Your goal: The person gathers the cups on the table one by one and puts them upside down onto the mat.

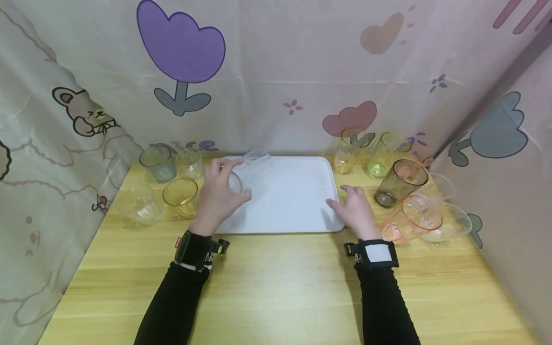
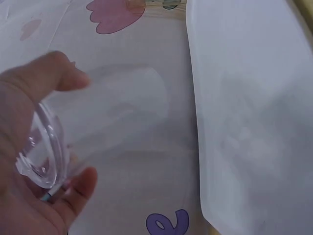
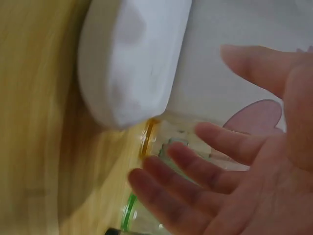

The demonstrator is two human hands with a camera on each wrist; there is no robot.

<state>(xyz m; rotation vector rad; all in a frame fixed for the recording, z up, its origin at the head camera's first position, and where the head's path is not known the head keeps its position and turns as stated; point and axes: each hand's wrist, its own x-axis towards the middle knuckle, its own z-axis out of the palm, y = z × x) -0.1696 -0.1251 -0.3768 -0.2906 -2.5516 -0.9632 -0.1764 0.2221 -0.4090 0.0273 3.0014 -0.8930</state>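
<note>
My left hand (image 1: 234, 181) grips a clear plastic cup (image 1: 253, 159) lying tilted on its side over the left part of a white tray (image 1: 289, 196). In the left wrist view, thumb and fingers curl round the cup's thick base (image 2: 43, 152), and its mouth points away from the palm beside the tray (image 2: 254, 122). My right hand (image 1: 339, 196) is open, fingers spread, at the tray's front right corner. In the right wrist view, those straight fingers (image 3: 195, 171) hold nothing, just beyond the tray corner (image 3: 129, 63).
Left of the tray stand a grey-blue cup (image 1: 158, 163), a clear one (image 1: 189, 163), a yellow one (image 1: 180, 196) and another clear one (image 1: 138, 204). To the right are yellow (image 1: 346, 154), green (image 1: 384, 156), dark grey (image 1: 399, 184), pink (image 1: 411, 218) and clear (image 1: 450, 223) cups. Patterned cloth walls three sides.
</note>
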